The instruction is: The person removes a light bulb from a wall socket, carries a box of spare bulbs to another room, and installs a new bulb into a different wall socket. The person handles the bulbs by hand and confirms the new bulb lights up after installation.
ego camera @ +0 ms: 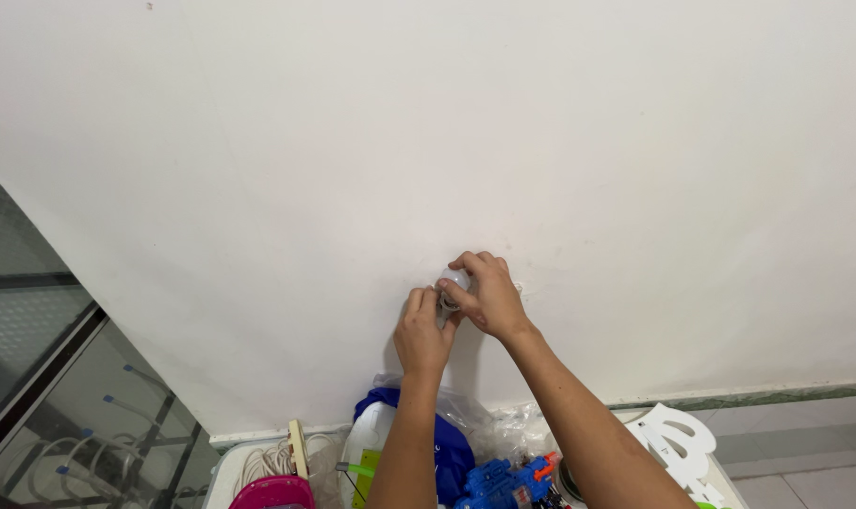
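Both my hands reach up to a small white bulb [453, 279] fixed on a plain white wall [428, 141]. My right hand [485, 297] wraps its fingers over and around the bulb. My left hand [423, 335] sits just below and to the left, with its fingertips touching the fitting under the bulb. The base of the fitting is mostly hidden by my fingers.
Below my arms is a cluttered surface: a blue cloth or bag [447, 448], clear plastic bags [503, 429], blue and orange plastic toys [508, 481], a pink container [272, 492], coiled white cable [272, 459] and a white cut-out board [678, 443]. A glass window with dark frame [41, 377] stands left.
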